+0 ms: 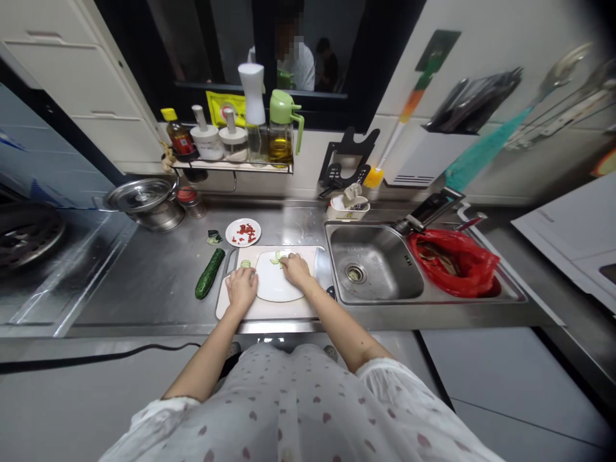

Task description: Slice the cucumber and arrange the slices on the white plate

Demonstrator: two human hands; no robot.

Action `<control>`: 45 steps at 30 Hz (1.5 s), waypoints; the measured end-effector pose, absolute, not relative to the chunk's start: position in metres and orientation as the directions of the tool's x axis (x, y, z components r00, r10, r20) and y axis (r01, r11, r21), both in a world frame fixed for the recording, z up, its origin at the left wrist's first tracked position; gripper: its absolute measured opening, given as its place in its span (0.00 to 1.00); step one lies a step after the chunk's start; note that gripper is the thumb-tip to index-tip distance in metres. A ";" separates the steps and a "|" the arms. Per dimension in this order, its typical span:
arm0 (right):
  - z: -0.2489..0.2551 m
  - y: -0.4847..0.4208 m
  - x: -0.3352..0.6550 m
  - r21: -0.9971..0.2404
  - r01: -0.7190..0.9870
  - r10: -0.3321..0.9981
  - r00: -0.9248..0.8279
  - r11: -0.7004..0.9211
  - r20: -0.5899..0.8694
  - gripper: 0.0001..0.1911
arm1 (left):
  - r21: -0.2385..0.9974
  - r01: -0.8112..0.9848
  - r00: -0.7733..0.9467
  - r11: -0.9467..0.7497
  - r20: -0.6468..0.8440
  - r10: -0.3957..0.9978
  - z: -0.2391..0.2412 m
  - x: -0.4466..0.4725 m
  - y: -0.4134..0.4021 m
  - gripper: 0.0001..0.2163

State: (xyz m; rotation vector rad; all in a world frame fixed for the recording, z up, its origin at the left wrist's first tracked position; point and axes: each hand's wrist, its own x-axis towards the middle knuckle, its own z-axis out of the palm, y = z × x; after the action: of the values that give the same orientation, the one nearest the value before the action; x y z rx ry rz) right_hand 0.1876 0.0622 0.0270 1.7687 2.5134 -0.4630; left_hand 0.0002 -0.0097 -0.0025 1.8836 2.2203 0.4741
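- I see a white plate (279,287) at the centre, lying on a pale cutting board (289,311) on the steel surface (144,282).
- Cucumber slices (276,258) lie near the plate's twelve o'clock.
- My right hand (296,268) reaches in at one o'clock, fingers narrowed together at those slices; I cannot tell whether it pinches any.
- My left hand (242,287) rests at nine o'clock, beside the plate's edge, fingers slightly curved; I cannot tell whether it grips the rim.
- More slices (246,264) sit on the board at ten o'clock, just above that hand.
- Farther out at nine o'clock lies a dark green cucumber (210,274).
- At eleven o'clock, a small dish (231,233) bears chopped red pieces (246,230).
- A steel sink (380,269) is at three o'clock.
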 end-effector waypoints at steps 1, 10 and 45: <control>0.026 0.063 0.187 -0.220 0.925 0.914 -0.354 0.310 -0.198 0.19 | 0.363 0.917 -0.197 0.164 0.057 0.979 -0.003 -0.004 -0.011 0.14; 0.024 0.065 0.187 -0.188 0.925 0.909 -0.365 0.330 -0.203 0.18 | 0.361 0.859 -0.393 0.363 0.011 0.920 -0.003 -0.024 -0.004 0.15; 0.019 -0.050 0.225 -0.536 0.836 0.987 -0.157 0.121 -0.023 0.16 | 0.437 0.780 -0.480 0.448 -0.043 0.876 -0.009 -0.020 0.001 0.12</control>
State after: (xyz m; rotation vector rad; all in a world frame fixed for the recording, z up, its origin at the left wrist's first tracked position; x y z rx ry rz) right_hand 0.2255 -0.0499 0.0190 2.2164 2.5801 -0.7774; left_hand -0.0204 0.0010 -0.0087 1.4293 2.4390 0.5300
